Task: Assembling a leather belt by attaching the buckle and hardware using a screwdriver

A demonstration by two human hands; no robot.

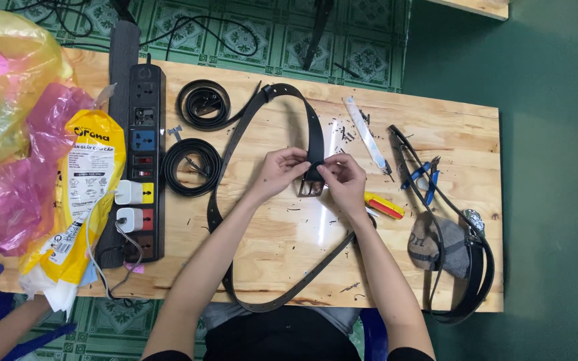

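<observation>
The head view shows the left hand and right hand meeting near the middle of the tabletop, both with fingers closed in a pinch on the black belt just above its metal buckle; the belt loops out toward the far edge and back round to the near edge. Two coiled belts lie beside a black power strip toward the left edge, while blue pliers, a yellow cutter and another belt lie toward the right edge.
</observation>
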